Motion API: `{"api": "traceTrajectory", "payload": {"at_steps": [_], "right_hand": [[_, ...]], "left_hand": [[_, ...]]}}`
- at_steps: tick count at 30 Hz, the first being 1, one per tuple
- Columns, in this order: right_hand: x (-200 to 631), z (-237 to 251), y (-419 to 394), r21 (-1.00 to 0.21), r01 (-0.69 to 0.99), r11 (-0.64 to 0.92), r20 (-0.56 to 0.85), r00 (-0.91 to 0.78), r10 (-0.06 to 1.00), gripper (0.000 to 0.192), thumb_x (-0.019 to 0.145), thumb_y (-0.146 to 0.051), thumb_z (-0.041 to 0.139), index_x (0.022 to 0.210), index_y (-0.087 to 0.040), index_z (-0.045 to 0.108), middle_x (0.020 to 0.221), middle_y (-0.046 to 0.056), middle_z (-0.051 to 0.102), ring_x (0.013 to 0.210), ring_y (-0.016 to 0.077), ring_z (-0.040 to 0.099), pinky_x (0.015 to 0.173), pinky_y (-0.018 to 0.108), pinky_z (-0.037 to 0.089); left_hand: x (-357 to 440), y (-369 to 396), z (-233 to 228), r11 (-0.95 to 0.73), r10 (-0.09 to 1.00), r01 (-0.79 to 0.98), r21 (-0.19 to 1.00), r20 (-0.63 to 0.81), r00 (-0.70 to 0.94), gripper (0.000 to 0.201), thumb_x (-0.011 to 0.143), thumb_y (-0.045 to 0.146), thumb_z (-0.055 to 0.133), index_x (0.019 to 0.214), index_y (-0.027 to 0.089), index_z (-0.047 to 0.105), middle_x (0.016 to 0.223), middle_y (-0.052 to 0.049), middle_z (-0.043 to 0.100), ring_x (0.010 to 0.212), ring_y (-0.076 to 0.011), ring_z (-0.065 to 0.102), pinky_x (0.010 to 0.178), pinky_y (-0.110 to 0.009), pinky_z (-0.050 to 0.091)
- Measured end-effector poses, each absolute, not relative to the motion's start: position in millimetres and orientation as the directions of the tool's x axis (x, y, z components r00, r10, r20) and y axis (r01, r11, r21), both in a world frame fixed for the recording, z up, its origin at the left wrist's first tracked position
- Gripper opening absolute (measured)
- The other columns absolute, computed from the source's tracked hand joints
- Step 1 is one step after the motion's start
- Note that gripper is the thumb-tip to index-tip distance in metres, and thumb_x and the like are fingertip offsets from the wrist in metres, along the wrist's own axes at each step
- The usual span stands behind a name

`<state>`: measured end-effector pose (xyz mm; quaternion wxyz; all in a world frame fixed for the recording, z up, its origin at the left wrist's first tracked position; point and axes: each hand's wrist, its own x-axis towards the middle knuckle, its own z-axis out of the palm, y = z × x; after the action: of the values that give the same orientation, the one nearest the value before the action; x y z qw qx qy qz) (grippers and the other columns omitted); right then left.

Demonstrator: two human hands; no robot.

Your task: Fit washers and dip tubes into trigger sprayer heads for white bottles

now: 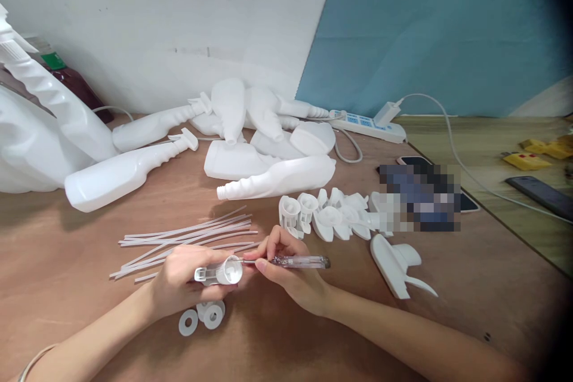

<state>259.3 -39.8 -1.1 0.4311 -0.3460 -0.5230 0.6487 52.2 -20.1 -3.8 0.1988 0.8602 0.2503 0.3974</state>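
My left hand [179, 277] is closed around a white trigger spray head [229, 271], its round collar opening facing me. From the other side, my right hand [293, 274] grips a screwdriver [301, 262] with a clear handle. Its thin metal shaft points left and meets the collar's edge; the exact contact of the tip is hidden. Just below the left hand lie several flat white ring washers [188, 323]. Behind the hands, thin white dip tubes [188, 237] are spread in a loose bundle.
White spray bottles [277, 178] lie piled at the back, with more at left [111, 174]. A row of white spray-head parts [329, 215] sits right of centre, near a loose white trigger piece [394, 265]. A power strip [367, 126] and phones [469, 203] are farther right.
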Motion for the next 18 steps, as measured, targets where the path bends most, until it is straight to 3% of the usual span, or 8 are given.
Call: {"api": "traceTrajectory", "payload": {"at_steps": [9, 18], "right_hand": [[259, -1, -38, -0.959, -0.248, -0.136, -0.029, -0.394, 0.919, 0.020, 0.078, -0.019, 0.061, 0.070, -0.019, 0.042, 0.082, 0.003, 0.068, 0.089, 0.0177, 0.066, 0.076, 0.031, 0.051], [258, -5, -39, -0.912, -0.339, -0.230, -0.084, -0.395, 0.915, 0.023, 0.077, -0.024, 0.063, 0.069, -0.019, 0.042, 0.081, 0.001, 0.066, 0.081, 0.0155, 0.067, 0.076, 0.032, 0.054]], "left_hand": [[51, -21, -6, -0.771, 0.605, 0.234, 0.592, 0.566, 0.560, 0.030, 0.071, 0.019, 0.067, 0.100, 0.017, 0.059, 0.066, 0.000, 0.069, 0.052, -0.0110, 0.062, 0.051, -0.017, 0.050], [46, -21, -14, -0.742, 0.633, 0.222, 0.633, 0.550, 0.544, 0.027, 0.071, 0.020, 0.067, 0.097, 0.017, 0.060, 0.071, -0.002, 0.070, 0.058, -0.0122, 0.065, 0.053, -0.017, 0.050]]}}
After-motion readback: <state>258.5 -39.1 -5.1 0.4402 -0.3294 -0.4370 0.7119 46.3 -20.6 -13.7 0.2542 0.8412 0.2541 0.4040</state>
